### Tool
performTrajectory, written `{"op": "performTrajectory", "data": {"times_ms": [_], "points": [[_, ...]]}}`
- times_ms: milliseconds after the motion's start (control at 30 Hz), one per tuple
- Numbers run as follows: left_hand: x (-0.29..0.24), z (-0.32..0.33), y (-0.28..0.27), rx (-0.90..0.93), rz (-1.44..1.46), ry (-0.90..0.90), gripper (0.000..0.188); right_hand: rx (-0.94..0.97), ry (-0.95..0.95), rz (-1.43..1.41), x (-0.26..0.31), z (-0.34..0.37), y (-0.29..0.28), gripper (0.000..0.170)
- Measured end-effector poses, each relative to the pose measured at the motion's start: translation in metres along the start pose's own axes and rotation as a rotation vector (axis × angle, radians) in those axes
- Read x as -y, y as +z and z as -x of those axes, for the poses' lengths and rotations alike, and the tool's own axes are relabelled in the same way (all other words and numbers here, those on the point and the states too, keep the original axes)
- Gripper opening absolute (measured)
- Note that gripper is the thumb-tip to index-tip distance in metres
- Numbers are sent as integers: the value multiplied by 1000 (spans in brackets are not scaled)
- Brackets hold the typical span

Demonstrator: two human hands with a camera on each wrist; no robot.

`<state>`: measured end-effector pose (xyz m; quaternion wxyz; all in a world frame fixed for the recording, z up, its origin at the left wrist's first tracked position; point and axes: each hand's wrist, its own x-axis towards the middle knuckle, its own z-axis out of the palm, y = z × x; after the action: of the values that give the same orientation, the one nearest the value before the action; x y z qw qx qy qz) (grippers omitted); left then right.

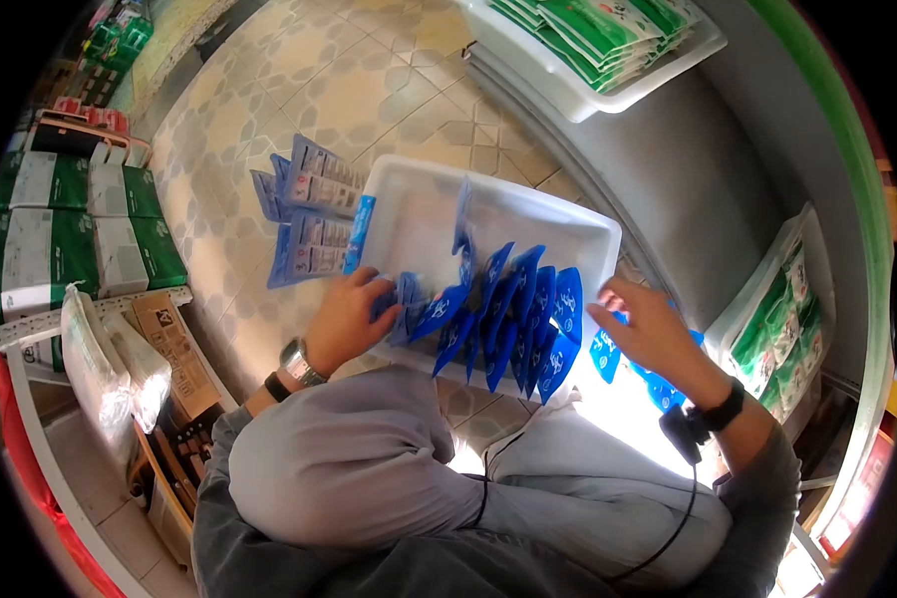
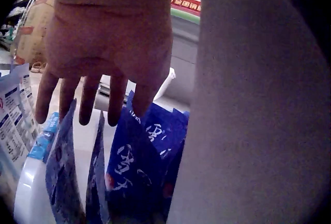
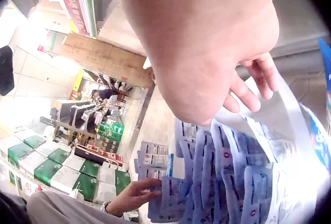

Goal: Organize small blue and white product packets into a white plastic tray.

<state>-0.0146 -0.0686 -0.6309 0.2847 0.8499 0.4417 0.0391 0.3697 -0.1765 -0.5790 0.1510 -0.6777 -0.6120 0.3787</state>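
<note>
Reaching with the left hand [image 1: 347, 314], fingers straight and spread, towards the nine-o'clock end of leaning, glossy blue plastic pouches [image 1: 503, 299] in a white rectangular plastic tub [image 1: 409, 214]; cannot tell about contact. Holding the right hand [image 1: 643, 321], fingers loosely bent, by the three-o'clock rim. Flanked by pale-blue printed pouches [image 1: 321, 246] at ten; hemmed in at six by grey trousered knees [image 1: 334, 453].

Green-and-white boxes [image 1: 52, 249] stand stacked at the left, with green goods [image 1: 120, 40] beyond them. Nearer are a carton [image 1: 176, 349] and clear bags [image 1: 95, 354]. At the upper right, a tub [image 1: 658, 95] holds green packs [image 1: 608, 45]. A red strip [image 1: 32, 448] edges the lower left; the floor [image 1: 269, 90] is patterned tile.
</note>
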Motion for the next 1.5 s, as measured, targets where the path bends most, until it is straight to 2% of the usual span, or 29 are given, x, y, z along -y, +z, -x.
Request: {"op": "performTrajectory", "data": {"times_ms": [100,133,267,467,567,633,733,833,967,1067,1167,1267,1367,1467,1500], "points": [[1,6,8,-40,-68,-4,34,-15,15,-7,10,-12,22,31],[5,9,11,-13,-69,-26,36,62,62,-43,10,-15,27,35],[-6,8,5,213,125,-196,47,56,51,3,-14,-15,60,45],[-16,9,43,2,-204,0,90,154,245,60,-7,-30,68,74],[-32,3,54,75,-253,-95,104,249,360,113,9,-43,68,90],[-43,1,56,107,-321,-133,98,283,377,147,11,-52,74,99],[-56,-1,61,111,-379,-141,86,281,370,160,5,-65,90,102],[-55,-4,70,105,-400,-139,69,325,384,130,4,-72,95,92],[-57,-4,78,30,-428,-98,49,270,379,218,19,-71,94,73],[-48,-6,85,92,-471,-107,27,235,362,224,23,-72,92,62],[-40,-8,82,134,-418,-74,15,158,300,225,9,-73,97,56],[-26,-7,82,74,-285,-33,10,137,253,230,-1,-74,98,50],[-14,-8,78,64,-173,-67,10,158,237,191,-14,-75,101,48],[-8,-5,60,80,-42,-285,19,162,215,169,-23,-75,102,49],[-6,0,50,40,-23,-266,21,150,215,167,-22,-74,100,49]]}}
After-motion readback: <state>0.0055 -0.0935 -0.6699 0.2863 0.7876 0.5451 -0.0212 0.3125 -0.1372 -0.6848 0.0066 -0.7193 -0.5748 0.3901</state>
